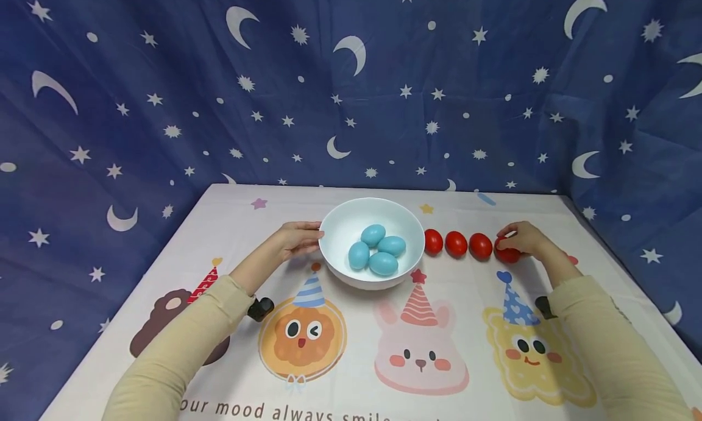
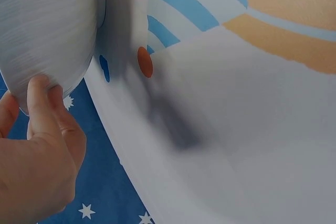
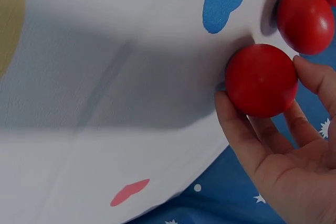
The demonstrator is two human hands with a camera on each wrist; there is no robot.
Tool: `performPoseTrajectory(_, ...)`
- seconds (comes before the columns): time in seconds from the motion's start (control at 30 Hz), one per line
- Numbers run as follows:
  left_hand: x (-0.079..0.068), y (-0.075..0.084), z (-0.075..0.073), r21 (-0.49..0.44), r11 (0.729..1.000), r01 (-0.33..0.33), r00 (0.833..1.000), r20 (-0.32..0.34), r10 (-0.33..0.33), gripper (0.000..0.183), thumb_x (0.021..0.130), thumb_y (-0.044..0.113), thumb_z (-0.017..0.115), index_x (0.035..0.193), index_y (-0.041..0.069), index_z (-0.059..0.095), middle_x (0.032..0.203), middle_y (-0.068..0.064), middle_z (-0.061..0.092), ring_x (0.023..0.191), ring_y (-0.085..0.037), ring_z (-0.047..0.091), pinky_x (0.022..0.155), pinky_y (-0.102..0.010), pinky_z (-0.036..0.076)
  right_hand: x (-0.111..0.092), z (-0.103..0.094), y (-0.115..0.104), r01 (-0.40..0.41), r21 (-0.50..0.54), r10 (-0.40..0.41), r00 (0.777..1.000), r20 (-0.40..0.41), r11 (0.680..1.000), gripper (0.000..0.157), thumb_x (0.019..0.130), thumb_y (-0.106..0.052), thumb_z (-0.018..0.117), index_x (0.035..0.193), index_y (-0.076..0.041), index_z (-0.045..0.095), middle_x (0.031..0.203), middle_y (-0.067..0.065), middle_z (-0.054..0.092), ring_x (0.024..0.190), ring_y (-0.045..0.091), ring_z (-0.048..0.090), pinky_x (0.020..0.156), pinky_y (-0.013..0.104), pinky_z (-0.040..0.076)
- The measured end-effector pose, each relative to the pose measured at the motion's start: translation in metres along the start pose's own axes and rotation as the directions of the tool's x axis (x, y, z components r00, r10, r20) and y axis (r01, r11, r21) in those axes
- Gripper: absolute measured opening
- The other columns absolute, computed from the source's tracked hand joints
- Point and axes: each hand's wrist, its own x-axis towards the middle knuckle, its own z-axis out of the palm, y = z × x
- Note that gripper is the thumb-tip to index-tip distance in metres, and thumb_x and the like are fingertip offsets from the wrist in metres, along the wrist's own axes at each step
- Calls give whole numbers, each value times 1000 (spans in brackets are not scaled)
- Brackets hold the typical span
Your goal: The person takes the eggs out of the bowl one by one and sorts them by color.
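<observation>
A white bowl point(image 1: 370, 212) stands mid-table with several light blue eggs point(image 1: 382, 264) inside. My left hand point(image 1: 298, 237) holds its left side; in the left wrist view the thumb is at the rim and the fingers lie along the outer wall point(image 2: 58, 40). To the right of the bowl, three red eggs point(image 1: 456, 244) lie in a row. At the row's right end my right hand point(image 1: 524, 239) grips a fourth red egg point(image 3: 261, 80) between thumb and fingers, close over the table.
A white tablecloth point(image 1: 351, 360) printed with cartoon figures covers the table. Behind it and at both sides hangs a dark blue curtain point(image 1: 384, 98) with moons and stars. The table's far edge runs just behind the bowl and eggs.
</observation>
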Motion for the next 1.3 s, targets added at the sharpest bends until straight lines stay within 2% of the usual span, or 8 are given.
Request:
performPoseTrajectory(0.13,1,-1,-1,-6,1000,10,1000,-5,-10,50,91,4,61,139,6,46,102,-4,66,68,-5,67,76,-19,60,-2,0,-1,-13,5,13,1000,23,1000,54,88,-18,60,129,11,40,122,36,41,104,42,47,84,41,60)
performPoseTrajectory(0.23,1,0,-1,-11,1000,8,1000,5,-8,51,91,3,60,139,5,45,98,-3,66,68,-5,66,78,-20,59,-3,0,-2,-18,-1,18,999,30,1000,55,89,-19,59,131,10,37,124,37,39,106,43,46,88,44,58)
performPoseTrajectory(0.4,0,1,0,-20,1000,2,1000,12,-2,51,91,3,60,139,4,44,99,-3,66,68,-5,67,82,-22,58,-4,-1,-3,-27,12,26,999,33,1000,57,90,-21,59,132,10,36,124,36,37,107,43,45,90,45,57)
performPoseTrajectory(0.53,-1,0,1,-23,1000,14,1000,7,-13,51,91,3,60,139,5,45,101,-4,66,69,-5,67,82,-22,58,-2,0,-1,-35,22,34,999,33,999,58,89,-23,60,131,10,37,124,36,38,106,42,46,87,42,59)
performPoseTrajectory(0.77,-1,1,1,-11,1000,10,1000,6,-10,51,91,3,60,139,6,46,104,-5,66,68,-5,67,80,-21,58,2,-1,3,-39,22,38,999,12,999,55,92,-26,55,130,10,38,126,36,38,108,43,45,84,40,60)
performPoseTrajectory(0.97,-1,2,0,-25,1000,2,1000,7,-2,50,91,3,60,138,5,46,88,1,66,66,-5,67,75,-18,59,4,-4,4,-30,27,31,1000,-7,999,53,93,-26,52,130,11,38,128,37,37,112,46,43,85,43,59)
performPoseTrajectory(1.13,0,0,-1,-40,999,9,1000,12,-8,50,91,2,60,139,5,45,75,6,66,64,-5,67,75,-19,59,-4,-7,-2,-51,37,51,999,-5,998,54,94,-25,50,131,13,35,127,37,37,110,45,45,93,48,55)
performPoseTrajectory(1.3,0,1,0,-47,999,11,1000,19,-10,51,91,2,59,140,5,44,77,5,66,65,-5,67,77,-19,59,-8,-12,-4,-51,34,53,997,-57,998,53,95,-24,49,129,14,36,124,37,39,109,46,47,96,52,52)
